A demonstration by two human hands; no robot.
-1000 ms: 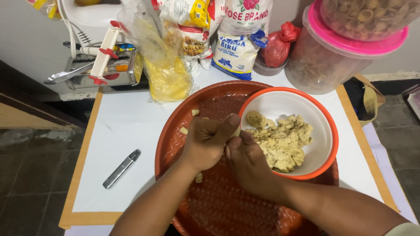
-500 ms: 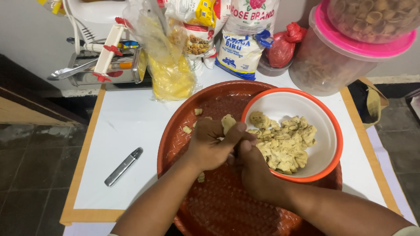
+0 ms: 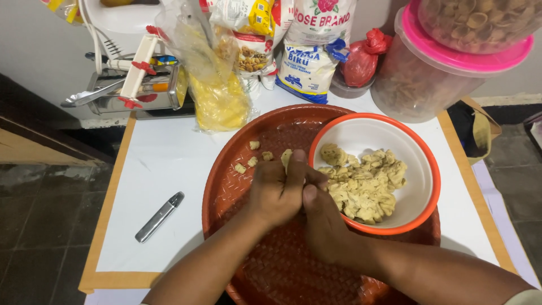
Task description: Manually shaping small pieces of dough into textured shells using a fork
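- Toward the left edge of the tabletop [image 3: 169, 164]: a slim grey pen-shaped object [image 3: 159, 217] lies alone on the white sheet, well apart from the hands; what it is cannot be made out.
- Back left corner: a metal machine with tongs and a red-and-white handle [image 3: 135, 85], partly cut off by a yellow-filled plastic bag [image 3: 217, 96] leaning in front.
- Centre: a round red tray [image 3: 237, 192] with a ribbed floor. A few small dough pieces [image 3: 252, 158] lie on its back left part, kept clear of the bowl.
- Left hand [image 3: 276, 192]: fingers curled together, clamped on a pale dough piece [image 3: 287, 158] whose tip shows above the thumb.
- Right hand [image 3: 324, 223]: pressed against the left, fingers tucked under; whether it grips dough is hidden.
- Right part of the tray: an orange-rimmed white bowl [image 3: 418, 152] holds the dough lump, just beside the hands, probably for short reach.
- Back edge: flour bags [image 3: 310, 56] and pink-lidded tubs [image 3: 423, 85], tops cropped.
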